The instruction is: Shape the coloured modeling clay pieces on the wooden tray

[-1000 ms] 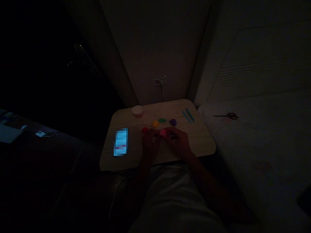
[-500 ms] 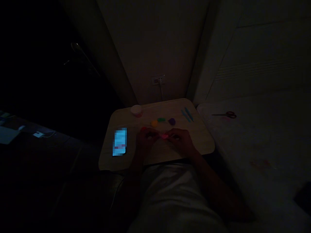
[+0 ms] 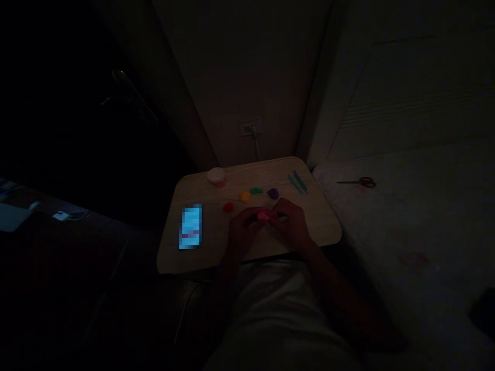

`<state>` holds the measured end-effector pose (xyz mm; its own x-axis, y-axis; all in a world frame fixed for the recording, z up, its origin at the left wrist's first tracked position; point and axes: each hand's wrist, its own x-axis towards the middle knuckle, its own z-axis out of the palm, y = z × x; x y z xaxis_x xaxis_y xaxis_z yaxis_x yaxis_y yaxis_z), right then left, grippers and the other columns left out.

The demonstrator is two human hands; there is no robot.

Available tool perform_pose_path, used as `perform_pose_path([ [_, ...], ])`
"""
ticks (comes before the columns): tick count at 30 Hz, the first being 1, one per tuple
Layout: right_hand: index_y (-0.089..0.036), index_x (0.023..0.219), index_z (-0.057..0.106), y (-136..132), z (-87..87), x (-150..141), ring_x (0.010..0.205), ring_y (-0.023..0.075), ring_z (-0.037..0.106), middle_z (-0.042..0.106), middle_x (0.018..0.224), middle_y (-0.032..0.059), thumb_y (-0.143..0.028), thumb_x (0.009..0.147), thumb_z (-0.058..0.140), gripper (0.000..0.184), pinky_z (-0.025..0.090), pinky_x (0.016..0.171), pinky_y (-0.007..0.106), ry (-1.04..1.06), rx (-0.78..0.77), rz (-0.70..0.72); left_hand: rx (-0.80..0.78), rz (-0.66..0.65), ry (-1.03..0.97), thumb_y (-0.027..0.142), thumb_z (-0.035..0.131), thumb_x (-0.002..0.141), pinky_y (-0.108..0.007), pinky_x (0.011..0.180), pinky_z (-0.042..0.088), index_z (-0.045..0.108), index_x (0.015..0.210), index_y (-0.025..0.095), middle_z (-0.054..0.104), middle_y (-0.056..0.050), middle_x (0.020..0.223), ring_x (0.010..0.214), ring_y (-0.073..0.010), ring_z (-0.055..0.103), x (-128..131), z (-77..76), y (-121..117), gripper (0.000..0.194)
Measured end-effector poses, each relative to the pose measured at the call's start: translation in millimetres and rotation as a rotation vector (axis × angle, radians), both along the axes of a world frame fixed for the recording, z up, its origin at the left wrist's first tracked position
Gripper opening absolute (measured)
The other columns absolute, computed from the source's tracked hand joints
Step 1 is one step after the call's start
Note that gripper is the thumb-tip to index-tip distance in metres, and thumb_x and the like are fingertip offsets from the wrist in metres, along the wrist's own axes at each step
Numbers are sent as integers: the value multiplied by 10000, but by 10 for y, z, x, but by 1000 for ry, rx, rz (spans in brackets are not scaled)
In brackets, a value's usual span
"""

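In dim light, a small piece of pink modelling clay point(image 3: 263, 216) is pinched between my two hands over the small table point(image 3: 216, 247). My left hand point(image 3: 244, 226) has its fingers closed on the clay's left side. From the right, my right hand point(image 3: 288, 219) grips it with thumb and fingertips. Beyond the hands lie a red lump of clay point(image 3: 228, 206), a yellow lump point(image 3: 245, 197), a green lump point(image 3: 256, 191) and a purple lump point(image 3: 273, 194). Fine detail of the pink piece is lost in the dark.
A lit phone point(image 3: 190, 226) lies at the table's left. A lidded tub point(image 3: 217, 176) stands at the back left. Two blue modelling tools point(image 3: 297, 183) lie at the back right. Scissors point(image 3: 359, 182) rest on a pale surface to the right. A wall socket point(image 3: 251, 127) holds a plugged cable.
My left hand has shifted right, nearer to my right hand, uncovering the red lump. The pink clay looks more bunched between the fingers. The lumps on the table stay put.
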<state>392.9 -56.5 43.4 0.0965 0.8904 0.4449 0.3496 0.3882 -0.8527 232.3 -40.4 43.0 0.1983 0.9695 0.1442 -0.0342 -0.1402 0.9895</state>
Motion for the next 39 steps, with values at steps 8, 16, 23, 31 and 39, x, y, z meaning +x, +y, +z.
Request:
perform_pose_path([
  [8, -216, 985, 710, 8, -50, -1, 699, 179, 656, 754, 893, 39, -365, 664, 877, 392, 509, 608, 268, 164, -207, 35, 114, -9, 21, 292, 803, 789, -340, 867, 587, 783, 828, 199, 789, -71, 908, 896, -215, 742, 11, 13, -65, 103],
  [16, -208, 1008, 810, -7, -91, -58, 785, 234, 744, 808, 939, 65, -343, 769, 785, 275, 582, 722, 331, 253, -316, 152, 225, 219, 110, 218, 706, 854, -340, 865, 590, 786, 854, 206, 797, -51, 906, 887, -210, 746, 1, -150, -57, 80],
  [23, -216, 1080, 805, -72, -8, -238, 923, 258, 765, 805, 1054, 62, -446, 912, 679, 312, 609, 841, 360, 283, -279, 144, 426, 282, 300, 289, 537, 998, -363, 1053, 539, 723, 1236, 190, 742, -95, 1254, 1166, -222, 700, 7, -202, -71, 318],
  [31, -211, 1031, 820, 17, -155, -204, 914, 280, 764, 808, 1031, 73, -450, 880, 711, 303, 605, 850, 377, 235, -217, -43, 241, 168, 153, 361, 561, 990, -394, 1086, 526, 720, 1252, 192, 711, -106, 1315, 1235, -245, 666, 58, -241, -15, 350],
  [39, -186, 1017, 811, 85, -364, -199, 953, 268, 747, 805, 1026, 81, -470, 877, 703, 335, 578, 867, 352, 330, -264, 138, 96, 163, 69, 331, 802, 780, -392, 922, 607, 766, 1060, 167, 785, -101, 1092, 999, -242, 745, -129, -390, 206, 327],
])
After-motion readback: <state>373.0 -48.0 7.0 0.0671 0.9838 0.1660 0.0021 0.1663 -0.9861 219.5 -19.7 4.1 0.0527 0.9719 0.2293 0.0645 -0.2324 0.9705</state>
